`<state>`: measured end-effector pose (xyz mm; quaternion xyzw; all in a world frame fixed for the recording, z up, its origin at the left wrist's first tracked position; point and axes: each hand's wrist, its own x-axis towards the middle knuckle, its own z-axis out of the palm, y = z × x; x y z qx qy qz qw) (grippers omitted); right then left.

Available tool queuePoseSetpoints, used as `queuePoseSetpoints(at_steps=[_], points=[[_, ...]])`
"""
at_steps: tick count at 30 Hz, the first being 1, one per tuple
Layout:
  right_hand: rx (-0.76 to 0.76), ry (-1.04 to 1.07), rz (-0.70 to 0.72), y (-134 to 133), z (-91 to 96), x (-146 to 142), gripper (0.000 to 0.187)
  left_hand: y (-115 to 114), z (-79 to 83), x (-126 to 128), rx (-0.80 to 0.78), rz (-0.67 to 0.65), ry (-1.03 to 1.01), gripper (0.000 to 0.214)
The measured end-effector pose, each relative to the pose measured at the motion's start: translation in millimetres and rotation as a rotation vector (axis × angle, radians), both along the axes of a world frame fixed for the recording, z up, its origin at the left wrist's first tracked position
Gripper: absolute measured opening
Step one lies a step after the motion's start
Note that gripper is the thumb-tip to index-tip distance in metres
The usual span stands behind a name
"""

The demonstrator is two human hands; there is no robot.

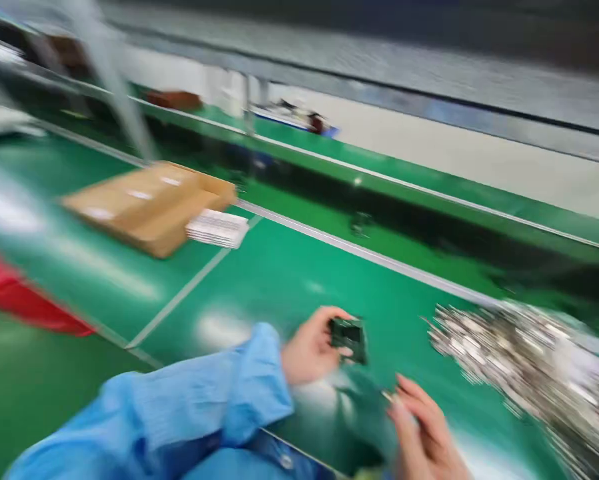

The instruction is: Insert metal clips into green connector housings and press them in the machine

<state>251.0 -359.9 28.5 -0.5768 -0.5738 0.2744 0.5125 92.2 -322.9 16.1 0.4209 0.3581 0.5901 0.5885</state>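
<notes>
The picture is smeared by motion. My left hand (312, 347), in a light blue sleeve, pinches a small dark green circuit board (348, 335) just above the green table (279, 273). My right hand (426, 430) is low at the front, fingers curled together near a small pale piece I cannot make out. A blurred heap of small silvery metal parts (519, 363) lies to the right of both hands.
A flat brown cardboard box (146, 203) rests at the left, with a stack of white cards (218, 228) against it. Something red (22, 297) sits at the left edge. A dark conveyor belt (429, 233) runs behind the table.
</notes>
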Motion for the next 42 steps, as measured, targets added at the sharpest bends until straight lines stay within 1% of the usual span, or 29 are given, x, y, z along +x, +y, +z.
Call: queuePoseSetpoints(at_steps=[1, 2, 4, 7, 10, 14, 19, 23, 25, 27, 29, 32, 37, 42], points=[[-0.009, 0.036, -0.02, -5, 0.3, 6, 0.032, 1, -0.8, -3, -0.001, -0.044, 0.002, 0.048], [-0.063, 0.075, -0.017, -6, -0.3, 7, 0.026, 3, -3.0, -5, -0.005, -0.087, 0.005, 0.045], [-0.079, 0.131, -0.034, -2, -3.1, 2, 0.02, 6, -7.3, -5, 0.001, -0.133, 0.015, 0.039], [-0.086, 0.18, -0.018, 4, -4.5, -14, 0.013, -2, -7.2, 0, -0.005, -0.166, 0.055, 0.037], [-0.074, 0.189, 0.024, 2, -1.9, -24, 0.007, -11, -5.4, 2, -0.011, -0.176, 0.119, 0.037], [-0.073, 0.142, 0.038, 0, -0.7, -27, 0.006, -14, -7.9, 0, 0.007, -0.191, 0.164, 0.036], [-0.103, 0.088, 0.023, 0, -0.1, -24, 0.006, -16, -14.4, -2, 0.026, -0.244, 0.217, 0.036], [-0.09, 0.063, 0.013, -1, 0.7, -22, 0.006, -17, -20.3, -3, 0.063, -0.265, 0.321, 0.034], [-0.082, 0.076, 0.017, -2, 0.5, -22, 0.007, -18, -21.7, -4, 0.067, -0.253, 0.381, 0.032], [-0.114, 0.143, 0.036, -2, -0.1, -23, 0.007, -18, -21.4, -4, 0.052, -0.215, 0.417, 0.032], [-0.173, 0.255, 0.05, -2, -1.0, -24, 0.006, -19, -19.9, -3, 0.026, -0.174, 0.423, 0.033], [-0.234, 0.412, 0.036, -1, -2.5, -26, 0.011, -19, -17.1, -3, -0.004, -0.15, 0.421, 0.035], [-0.226, 0.589, 0.024, 1, -6.2, -31, 0.019, -18, -13.3, -2, -0.002, -0.188, 0.406, 0.029], [-0.208, 0.645, -0.028, -1, -11.0, -34, 0.02, -20, -9.9, 0, -0.007, -0.215, 0.349, 0.026]])
